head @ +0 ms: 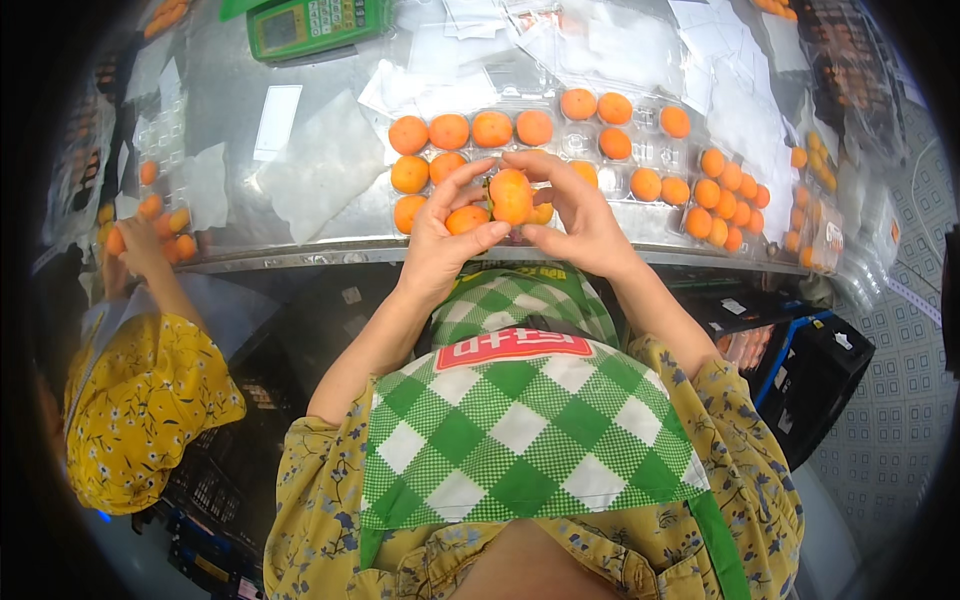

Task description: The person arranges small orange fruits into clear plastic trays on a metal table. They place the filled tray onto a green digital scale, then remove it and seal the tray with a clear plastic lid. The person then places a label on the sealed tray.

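Note:
An orange-coloured round fruit is held up between my two hands, its side with a green stem or calyx turned left. My left hand curves around its left side, fingers above and thumb below. From the right, my right hand meets it in the same way, fingertips at the top and thumb near the bottom. Under my hands lies a clear plastic tray with rows of similar fruits, some partly hidden by my fingers. Further right, another clear tray has fruits in some cells and others bare.
A filled fruit pack stands at the right, beside stacked clear packs. White sheets and a green keypad device lie farther back. At left, a co-worker's hand is among fruits. Black crates stand below the metal table edge.

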A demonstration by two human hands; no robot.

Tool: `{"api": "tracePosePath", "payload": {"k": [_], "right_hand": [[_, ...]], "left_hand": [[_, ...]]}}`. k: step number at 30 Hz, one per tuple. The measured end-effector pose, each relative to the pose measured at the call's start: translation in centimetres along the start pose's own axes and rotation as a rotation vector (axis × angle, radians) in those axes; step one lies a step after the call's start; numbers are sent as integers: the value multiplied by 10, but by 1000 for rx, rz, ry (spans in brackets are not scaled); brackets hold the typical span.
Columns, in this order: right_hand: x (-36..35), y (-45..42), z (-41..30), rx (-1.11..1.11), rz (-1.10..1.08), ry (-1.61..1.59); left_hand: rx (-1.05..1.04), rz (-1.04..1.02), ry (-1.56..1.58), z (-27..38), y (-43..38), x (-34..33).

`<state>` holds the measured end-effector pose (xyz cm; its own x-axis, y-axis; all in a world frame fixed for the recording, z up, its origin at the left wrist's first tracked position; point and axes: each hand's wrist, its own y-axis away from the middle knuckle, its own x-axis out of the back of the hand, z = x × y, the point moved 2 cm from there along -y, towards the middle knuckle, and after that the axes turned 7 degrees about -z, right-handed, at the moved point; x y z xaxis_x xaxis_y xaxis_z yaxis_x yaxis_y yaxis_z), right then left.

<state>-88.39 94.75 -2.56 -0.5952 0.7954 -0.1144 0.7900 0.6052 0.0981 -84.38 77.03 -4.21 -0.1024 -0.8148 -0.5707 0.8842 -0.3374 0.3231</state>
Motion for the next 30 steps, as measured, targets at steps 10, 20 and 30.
{"api": "tracePosePath", "payload": {"k": [10, 20, 30], "right_hand": [[-7, 6, 3, -228, 63, -219], [-2, 7, 3, -231, 83, 107], [-5, 10, 8, -224, 93, 170]], "left_hand": [[-202, -5, -190, -13, 0, 6], [-144, -6, -373, -20, 1, 8], [-170, 7, -351, -27, 4, 9]]}}
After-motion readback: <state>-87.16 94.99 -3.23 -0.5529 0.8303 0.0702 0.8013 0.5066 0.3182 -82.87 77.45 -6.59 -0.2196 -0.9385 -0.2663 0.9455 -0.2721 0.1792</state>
